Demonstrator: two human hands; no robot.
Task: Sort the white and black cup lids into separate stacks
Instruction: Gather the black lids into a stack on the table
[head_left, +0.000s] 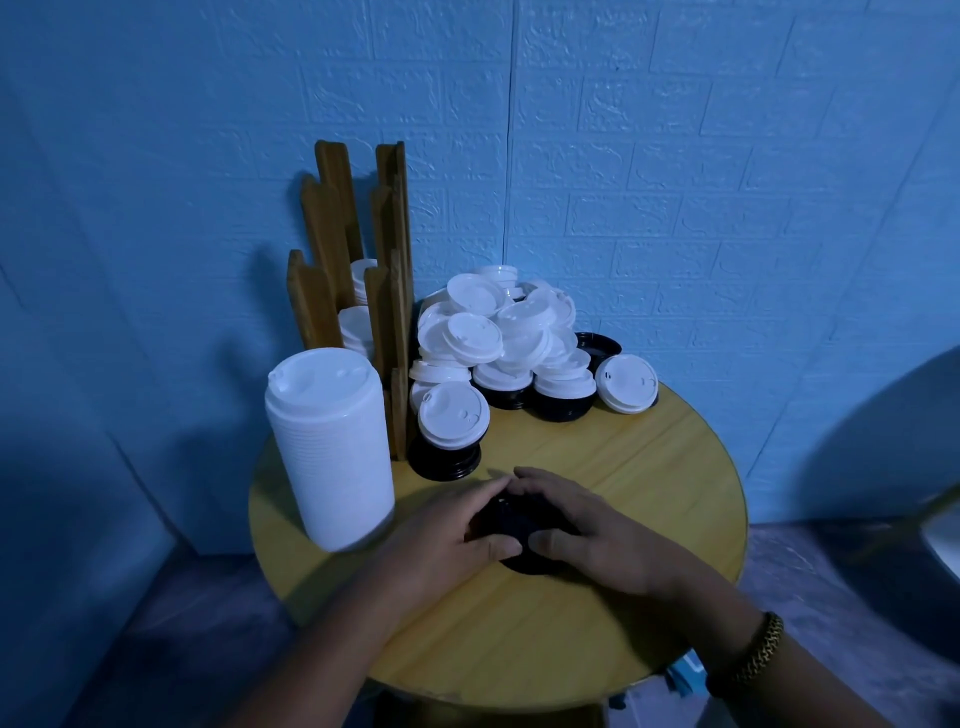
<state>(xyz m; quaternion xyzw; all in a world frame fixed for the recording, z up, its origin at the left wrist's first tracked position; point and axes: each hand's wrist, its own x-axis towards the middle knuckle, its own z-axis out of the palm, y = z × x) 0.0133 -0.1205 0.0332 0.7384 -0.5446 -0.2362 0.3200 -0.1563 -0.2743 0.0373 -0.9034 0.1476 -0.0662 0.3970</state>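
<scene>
head view: two hands meet at the near middle of the round worktop (623, 467). the left hand (457, 525) and right hand (587, 525) cup a short black lid stack (511, 519) from either side, fingers curled round it, forearms angled inward. the tall white lid stack (332, 447) stands upright just left of the left hand. the unsorted pile (498, 343) lies straight ahead, beyond both hands.

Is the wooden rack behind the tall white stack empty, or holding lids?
Holding lids: white lids show between the slats of the wooden rack at two levels. How many, cannot tell.
</scene>
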